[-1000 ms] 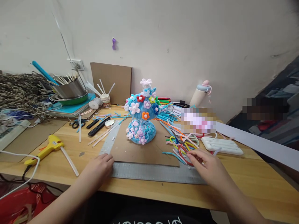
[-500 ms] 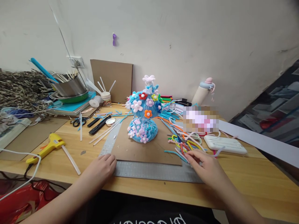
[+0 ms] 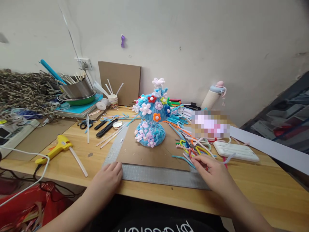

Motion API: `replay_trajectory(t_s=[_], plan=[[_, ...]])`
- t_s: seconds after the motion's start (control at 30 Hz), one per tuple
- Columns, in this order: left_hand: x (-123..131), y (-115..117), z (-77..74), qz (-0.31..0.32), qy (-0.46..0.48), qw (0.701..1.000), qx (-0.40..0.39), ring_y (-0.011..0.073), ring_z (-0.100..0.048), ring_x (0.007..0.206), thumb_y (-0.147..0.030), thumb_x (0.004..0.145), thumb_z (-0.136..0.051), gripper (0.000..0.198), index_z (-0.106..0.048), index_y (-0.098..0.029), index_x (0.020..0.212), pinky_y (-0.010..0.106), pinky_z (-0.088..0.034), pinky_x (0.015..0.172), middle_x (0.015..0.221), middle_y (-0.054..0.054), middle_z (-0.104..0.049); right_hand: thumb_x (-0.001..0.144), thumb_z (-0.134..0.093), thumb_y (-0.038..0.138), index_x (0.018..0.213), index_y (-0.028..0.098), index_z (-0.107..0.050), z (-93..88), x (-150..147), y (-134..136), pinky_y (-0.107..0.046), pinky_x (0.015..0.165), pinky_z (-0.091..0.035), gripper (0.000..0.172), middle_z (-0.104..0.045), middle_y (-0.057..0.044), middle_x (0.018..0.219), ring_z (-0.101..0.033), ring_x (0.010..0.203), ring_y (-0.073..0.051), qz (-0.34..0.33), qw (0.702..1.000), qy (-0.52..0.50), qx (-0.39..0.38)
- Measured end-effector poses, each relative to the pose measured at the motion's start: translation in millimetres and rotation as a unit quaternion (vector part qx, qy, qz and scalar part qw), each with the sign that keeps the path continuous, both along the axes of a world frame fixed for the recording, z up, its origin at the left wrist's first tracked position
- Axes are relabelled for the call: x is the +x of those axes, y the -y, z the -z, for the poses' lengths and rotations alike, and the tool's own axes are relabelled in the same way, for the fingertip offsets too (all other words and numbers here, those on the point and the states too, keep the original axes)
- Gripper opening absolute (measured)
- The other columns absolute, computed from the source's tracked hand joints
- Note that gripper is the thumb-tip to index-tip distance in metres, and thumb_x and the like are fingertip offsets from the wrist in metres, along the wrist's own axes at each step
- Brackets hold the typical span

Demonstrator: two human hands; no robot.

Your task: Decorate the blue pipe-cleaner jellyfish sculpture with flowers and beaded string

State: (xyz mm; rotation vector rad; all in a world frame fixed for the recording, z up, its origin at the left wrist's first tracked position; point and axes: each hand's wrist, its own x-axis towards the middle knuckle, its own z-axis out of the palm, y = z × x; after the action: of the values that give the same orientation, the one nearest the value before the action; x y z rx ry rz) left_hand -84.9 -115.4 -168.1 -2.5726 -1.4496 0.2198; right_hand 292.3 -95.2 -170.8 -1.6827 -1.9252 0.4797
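Observation:
In the head view, my left hand (image 3: 109,176) rests on the near left corner of the grey cutting mat (image 3: 154,175), knuckles up and fingers curled together, beside a cardboard sheet (image 3: 149,158). My right hand (image 3: 208,167) is closed around red-handled pliers (image 3: 190,152) at the mat's right side. Much of their handles is hidden by the fingers. Around the pliers lie loose coloured pipe cleaners (image 3: 183,158). On the cardboard, apart from both hands, stands an upright blue pipe-cleaner lamp-like piece (image 3: 154,112) covered in small fuzzy flowers.
A yellow glue gun (image 3: 56,149) with a glue stick lies at left, near scissors (image 3: 85,124) and a black utility knife (image 3: 106,128). A white power bank (image 3: 236,151) and a bottle (image 3: 212,96) are at right. Metal bowls (image 3: 76,88) stand at back left.
The whole view has shifted slightly, so things appear a little further right. Both hands keep nearly the same places and poses on the table.

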Motion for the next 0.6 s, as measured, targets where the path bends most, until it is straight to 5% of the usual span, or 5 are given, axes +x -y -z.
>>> replay_trajectory(t_s=[0.2, 0.4, 0.5, 0.6], plan=[[-20, -7, 5.9, -0.114, 0.271, 0.954, -0.059, 0.0206, -0.060, 0.091, -0.033, 0.090, -0.046, 0.024, -0.065, -0.019, 0.093, 0.034, -0.046, 0.083, 0.097, 0.007, -0.064, 0.091, -0.044, 0.048, 0.089, 0.023, -0.066, -1.3, 1, 3, -0.031, 0.069, -0.045, 0.033, -0.067, -0.005, 0.092, -0.060, 0.083, -0.020, 0.004, 1.000, -0.002, -0.012], [-11, -19, 8.0, -0.169, 0.414, 0.891, -0.080, 0.0210, -0.056, 0.081, -0.036, 0.086, -0.052, 0.023, -0.061, -0.019, 0.073, 0.034, -0.041, 0.077, 0.080, 0.005, -0.061, 0.092, -0.044, 0.042, 0.085, 0.021, -0.064, -13.4, -21, 4, -0.032, 0.066, -0.043, 0.030, -0.064, -0.005, 0.084, -0.059, 0.078, -0.020, -0.042, 0.999, -0.014, -0.012], [11, -13, -1.0, -0.202, 0.577, 0.774, -0.164, 0.0173, -0.052, 0.072, -0.042, 0.079, -0.061, 0.025, -0.062, -0.019, 0.072, 0.029, -0.039, 0.069, 0.072, 0.002, -0.058, 0.092, -0.047, 0.034, 0.082, 0.021, -0.064, -28.6, -47, 3, -0.032, 0.068, -0.044, 0.024, -0.063, -0.003, 0.080, -0.058, 0.075, -0.017, -0.118, 0.991, -0.058, -0.021], [43, -4, -14.4, -0.216, 0.735, 0.559, -0.318, 0.0103, -0.040, 0.058, -0.048, 0.070, -0.071, 0.032, -0.062, -0.017, 0.071, 0.023, -0.032, 0.058, 0.062, -0.002, -0.050, 0.089, -0.054, 0.030, 0.092, 0.023, -0.065, -45.0, -78, 3, -0.028, 0.067, -0.046, 0.013, -0.064, -0.002, 0.085, -0.059, 0.078, -0.015, -0.199, 0.964, -0.169, -0.046]])
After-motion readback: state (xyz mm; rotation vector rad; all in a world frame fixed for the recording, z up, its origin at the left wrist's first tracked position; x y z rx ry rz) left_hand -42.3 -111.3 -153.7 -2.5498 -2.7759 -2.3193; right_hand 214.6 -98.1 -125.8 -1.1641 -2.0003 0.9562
